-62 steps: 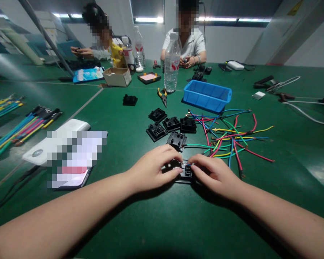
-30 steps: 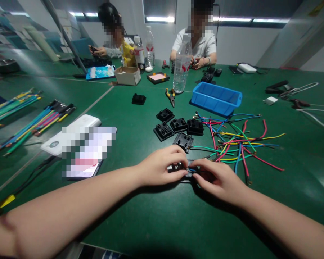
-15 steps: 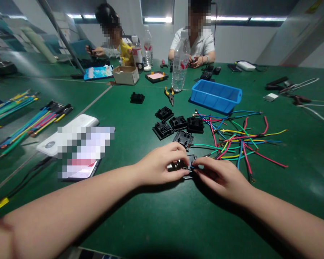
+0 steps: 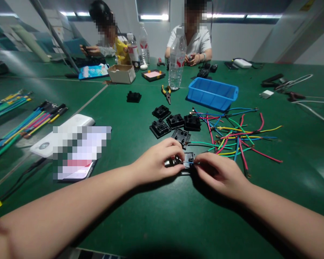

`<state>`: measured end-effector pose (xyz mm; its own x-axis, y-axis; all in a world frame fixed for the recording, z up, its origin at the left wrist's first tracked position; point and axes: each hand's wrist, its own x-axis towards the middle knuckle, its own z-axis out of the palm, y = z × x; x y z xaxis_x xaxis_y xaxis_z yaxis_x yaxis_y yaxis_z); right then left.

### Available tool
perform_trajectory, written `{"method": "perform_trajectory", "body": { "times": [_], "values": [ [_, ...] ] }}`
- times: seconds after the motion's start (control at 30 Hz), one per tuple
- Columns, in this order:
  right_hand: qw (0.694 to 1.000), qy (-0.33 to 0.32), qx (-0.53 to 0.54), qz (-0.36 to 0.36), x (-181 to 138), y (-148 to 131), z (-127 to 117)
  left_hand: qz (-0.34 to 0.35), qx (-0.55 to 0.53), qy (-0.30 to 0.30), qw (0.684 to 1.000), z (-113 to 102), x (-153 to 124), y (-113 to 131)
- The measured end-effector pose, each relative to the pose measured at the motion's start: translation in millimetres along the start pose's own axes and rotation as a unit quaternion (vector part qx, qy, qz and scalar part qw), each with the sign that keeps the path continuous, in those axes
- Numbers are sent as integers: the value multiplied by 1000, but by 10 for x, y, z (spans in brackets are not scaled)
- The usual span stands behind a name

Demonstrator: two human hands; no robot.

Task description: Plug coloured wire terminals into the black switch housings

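While the left hand (image 4: pixel 158 160) gripped a black housing (image 4: pixel 188 169) from the left, the right hand (image 4: pixel 221 172) pinched a blue wire (image 4: pixel 189 162) at right.

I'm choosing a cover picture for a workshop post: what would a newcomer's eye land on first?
Probably the tangle of coloured wires, bright against the green table just beyond the right hand. Next, the blue bin behind them. Then, near the centre, the left hand holds a black part crossed by a blue wire.
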<state>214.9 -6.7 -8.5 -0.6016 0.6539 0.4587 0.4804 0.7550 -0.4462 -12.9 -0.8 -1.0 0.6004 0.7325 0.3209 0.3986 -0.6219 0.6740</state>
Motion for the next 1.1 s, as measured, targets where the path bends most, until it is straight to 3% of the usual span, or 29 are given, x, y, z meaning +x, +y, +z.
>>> {"method": "perform_trajectory", "body": {
  "times": [1.1],
  "values": [
    [999, -6, 35, 24, -4, 31, -29, 14, 39, 26, 999, -48, 1, 73]
  ]
}}
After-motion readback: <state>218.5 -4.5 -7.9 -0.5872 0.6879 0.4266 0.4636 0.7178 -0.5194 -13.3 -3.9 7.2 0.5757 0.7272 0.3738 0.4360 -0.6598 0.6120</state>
